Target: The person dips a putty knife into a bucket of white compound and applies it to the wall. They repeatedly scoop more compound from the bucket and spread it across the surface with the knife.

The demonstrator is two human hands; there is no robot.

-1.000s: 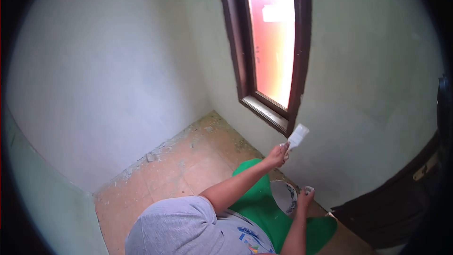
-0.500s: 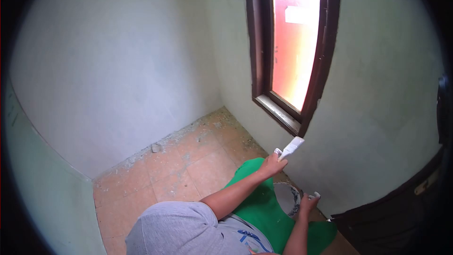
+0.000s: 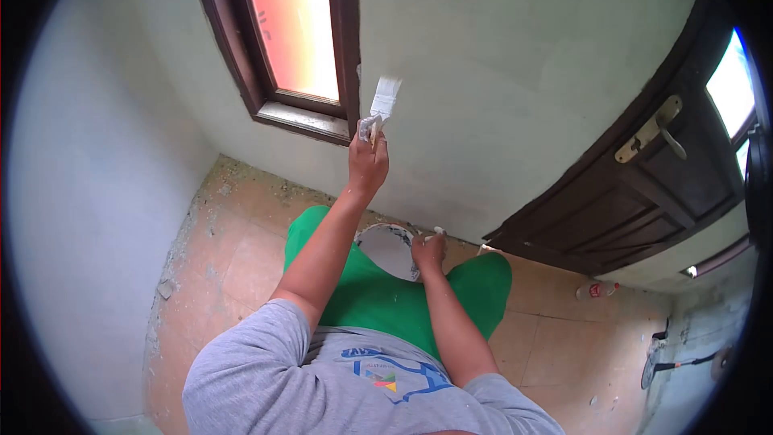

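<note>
My left hand (image 3: 369, 163) is closed around the handle of a paintbrush (image 3: 384, 103), with its bristles pointing up. The white-coated bristles are at the pale green wall, just right of the window frame; they look slightly blurred. White paint or a white wrap covers some of that hand's fingers. Between my knees stands a bucket (image 3: 388, 250) with white paint-like stuff inside and dark smears on its rim. My right hand (image 3: 429, 251) grips the bucket's right rim, and something white shows at its fingertips that I cannot make out.
A dark wooden window frame (image 3: 348, 48) is at the upper left. To the right is a dark door (image 3: 612, 193) with a metal handle (image 3: 668, 129). A bottle (image 3: 596, 290) and a long-handled tool (image 3: 684, 365) are at the lower right. Debris lies along the tiled floor's (image 3: 250, 262) edge.
My view has turned right, bringing the door, bottle and tool into sight. My left hand has raised the brush from below the window corner to the wall right of the frame.
</note>
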